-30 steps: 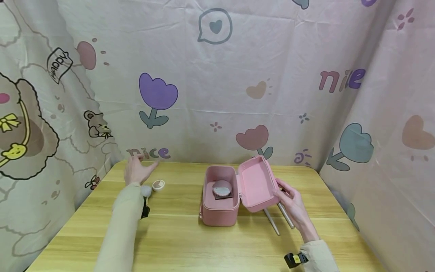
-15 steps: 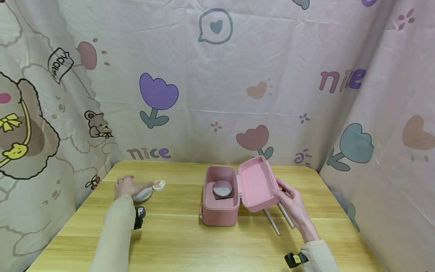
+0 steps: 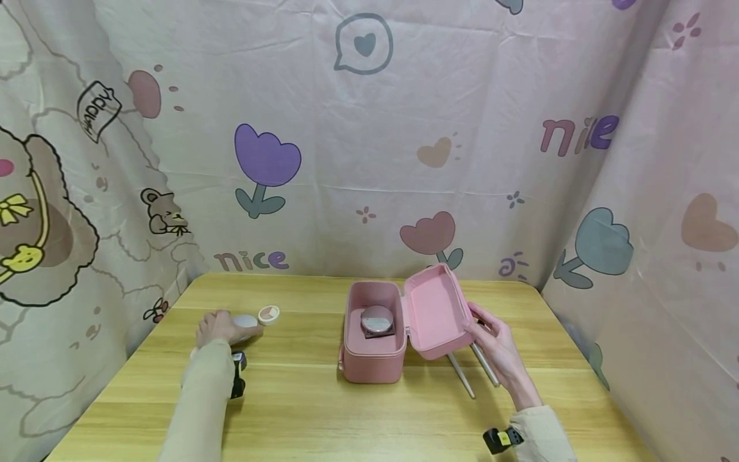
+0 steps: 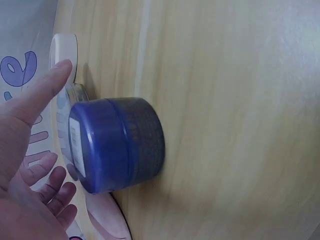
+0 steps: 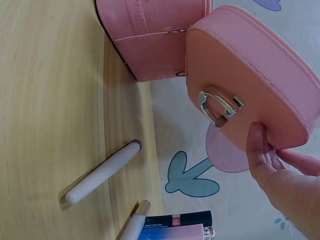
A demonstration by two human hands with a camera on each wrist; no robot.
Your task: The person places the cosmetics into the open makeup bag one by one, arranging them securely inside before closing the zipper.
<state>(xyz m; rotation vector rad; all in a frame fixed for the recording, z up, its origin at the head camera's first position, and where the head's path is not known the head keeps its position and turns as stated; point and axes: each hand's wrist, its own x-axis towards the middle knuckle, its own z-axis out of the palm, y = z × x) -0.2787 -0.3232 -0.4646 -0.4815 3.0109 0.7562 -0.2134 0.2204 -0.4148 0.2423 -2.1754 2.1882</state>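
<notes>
My left hand (image 3: 219,328) is over the left of the table, its thumb beside a round pale-grey top. In the left wrist view, a blue jar (image 4: 117,145) stands in front of the spread thumb and loosely bent fingers; a gap shows between the fingertips and its side. On the right, my right hand (image 3: 498,346) pinches the edge of the lid (image 3: 434,311) of a pink cosmetic case (image 3: 374,369), thumb on the outer face. The lid is swung out to the right. A round silvery compact (image 3: 378,319) lies in the case on a dark flat piece (image 3: 378,335).
A round white pan with divided tones (image 3: 269,314) lies beyond the left thumb. Under and beside the lid lie two slim pale sticks, one (image 5: 102,172) fully seen. Nearby are a black tube (image 5: 192,218) and a blue-to-pink piece (image 5: 175,232). A printed curtain (image 3: 346,128) backs the table.
My left hand has come down and back from the far left edge to the jar, its thumb now lower. The right hand and lid have stayed in place.
</notes>
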